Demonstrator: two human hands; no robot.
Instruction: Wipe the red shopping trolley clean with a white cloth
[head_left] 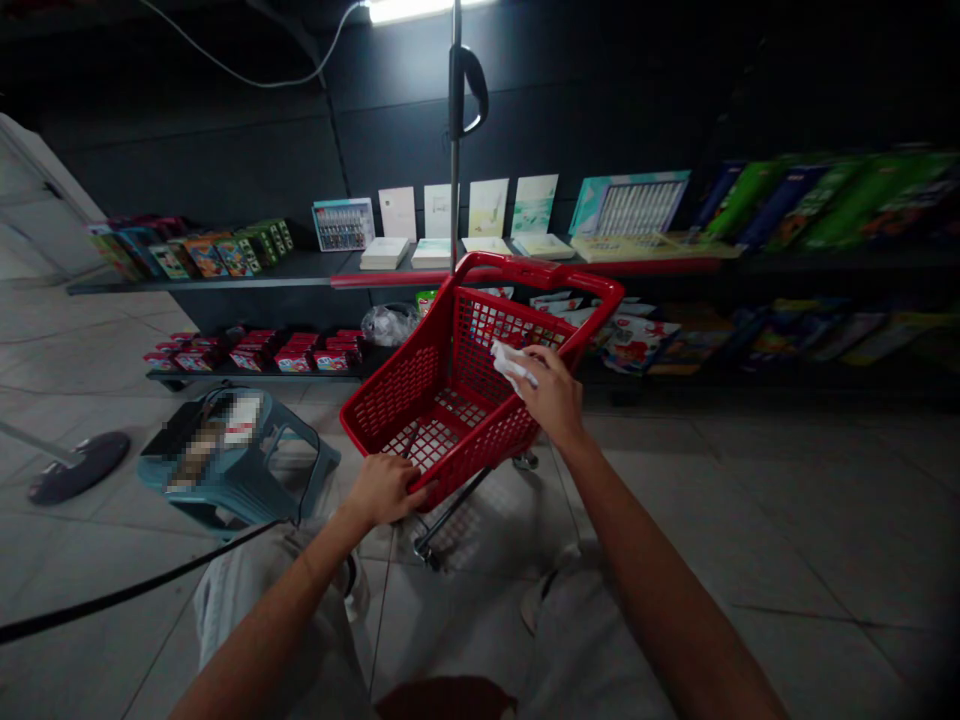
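“Fingers of your left hand point(386, 490) grip the near edge of the cart point(487, 440), parked before the shelf point(300, 275).”
“What could go wrong?”
“Push hard and its wheels point(426, 553) might roll it off you.”
“And your right hand point(553, 395)?”
“Pinching the wipe point(514, 362) over the right side; loose folds could snag.”

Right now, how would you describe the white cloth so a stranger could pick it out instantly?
Find the red shopping cart standing in front of the dark shelf. Near the cart's handle, the right hand holds the white cloth. It is crumpled and hand-held, unlike the flat, pale booklets standing upright on the shelf behind.
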